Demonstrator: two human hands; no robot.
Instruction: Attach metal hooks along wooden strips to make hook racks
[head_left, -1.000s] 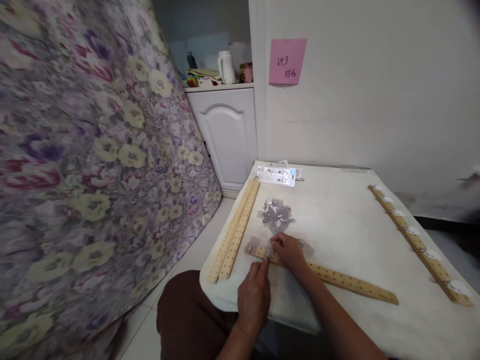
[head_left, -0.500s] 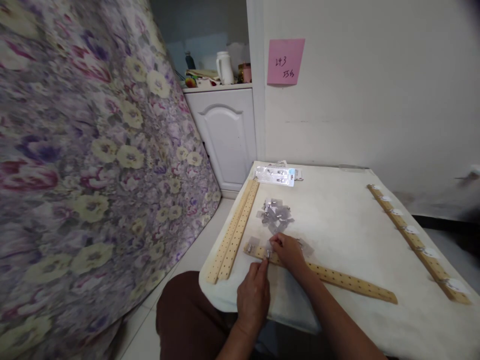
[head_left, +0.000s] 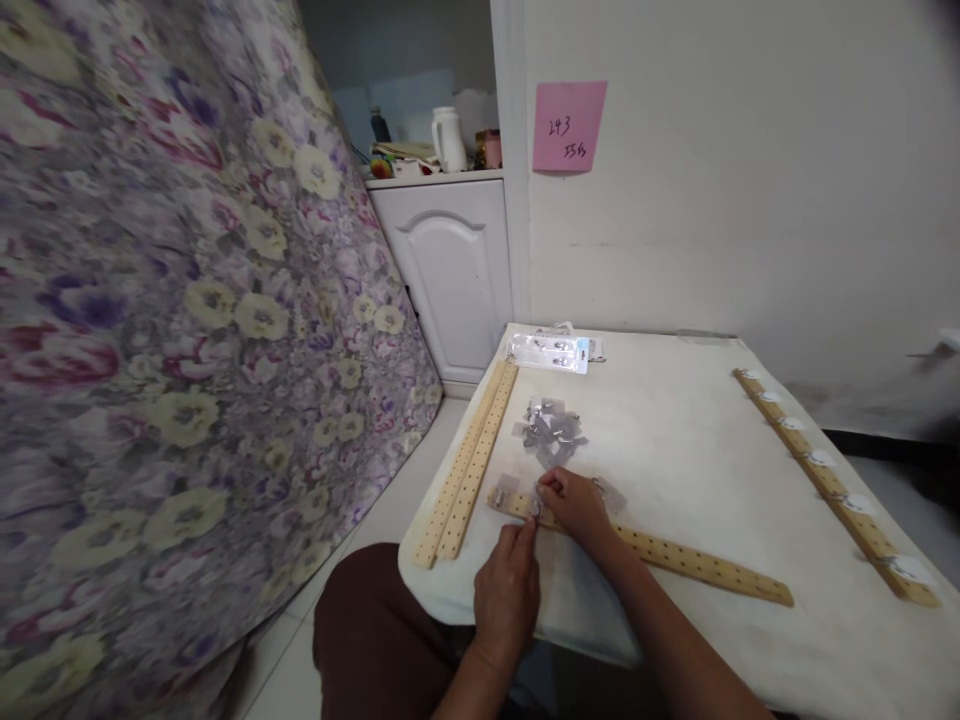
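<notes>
The desk [head_left: 660, 440], covered in pale material, carried everything within reach. A long perforated wooden strip [head_left: 705, 571] lay slantwise along its near side, its right part extending well beyond both hands. That free length seemed the likeliest source of trouble: an uneven push at the left part could have swung or slid the strip.

The forearms came in from the near edge and converged. The right hand [head_left: 574, 503] reached across the strip from the right, wrist bent leftward, thumb and finger clamped on a grey translucent card [head_left: 535, 490]. The left hand [head_left: 510, 585] was lower, on the near side, back uppermost, its index finger stretched toward the card's lower end; whether it gripped there or only pressed could not be told. The fingertips nearly met.

Beyond the hands, well apart from the strip, lay a cluster of similar cards [head_left: 553, 430].

The held card stood over the strip's left part, beside another card [head_left: 502, 488] at the strip's end. At its lower end was a small metal piece [head_left: 535, 508], which could have slipped or gone askew if the two hands pulled unevenly.
</notes>
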